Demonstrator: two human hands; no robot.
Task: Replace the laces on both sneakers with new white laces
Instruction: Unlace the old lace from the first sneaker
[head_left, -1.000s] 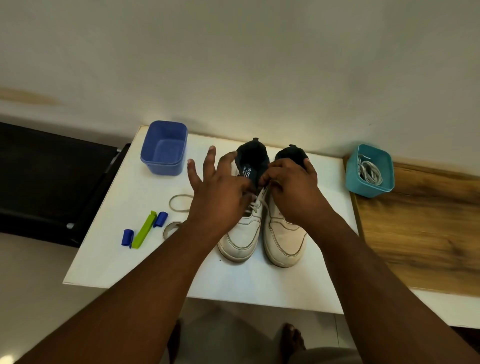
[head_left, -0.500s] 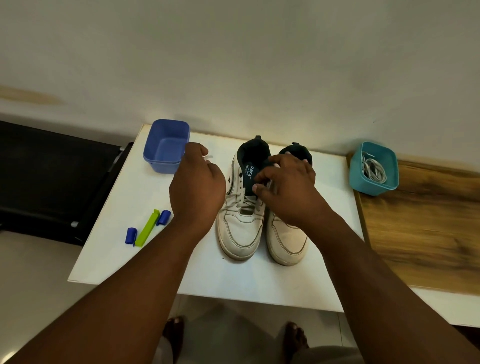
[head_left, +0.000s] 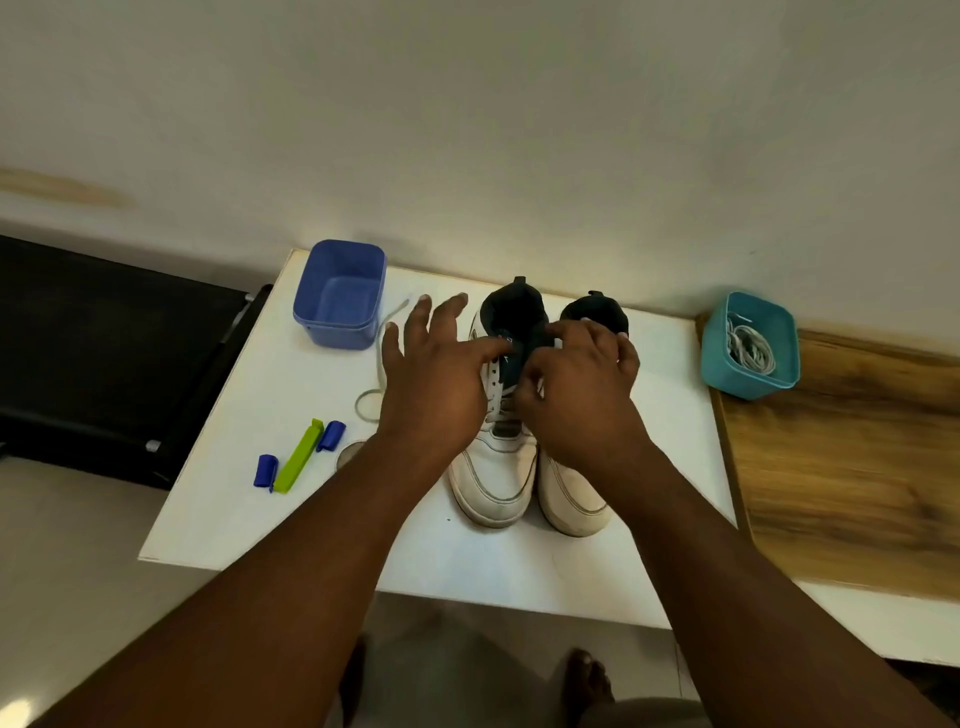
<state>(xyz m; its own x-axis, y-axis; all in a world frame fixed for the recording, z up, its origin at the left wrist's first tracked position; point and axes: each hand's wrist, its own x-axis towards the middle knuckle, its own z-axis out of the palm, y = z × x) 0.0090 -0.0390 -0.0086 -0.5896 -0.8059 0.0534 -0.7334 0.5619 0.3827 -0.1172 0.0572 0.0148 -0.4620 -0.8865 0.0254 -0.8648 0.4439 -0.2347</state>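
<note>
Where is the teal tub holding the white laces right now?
In the head view, the teal tub sits far right against the wall, on the wooden surface beside the white table, right of the sneakers.

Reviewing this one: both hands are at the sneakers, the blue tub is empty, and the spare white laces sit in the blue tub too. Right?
Not quite. The head view shows the spare laces in the teal tub, right of the sneakers. The blue tub is empty, and the left hand and right hand are at the sneakers.
</note>
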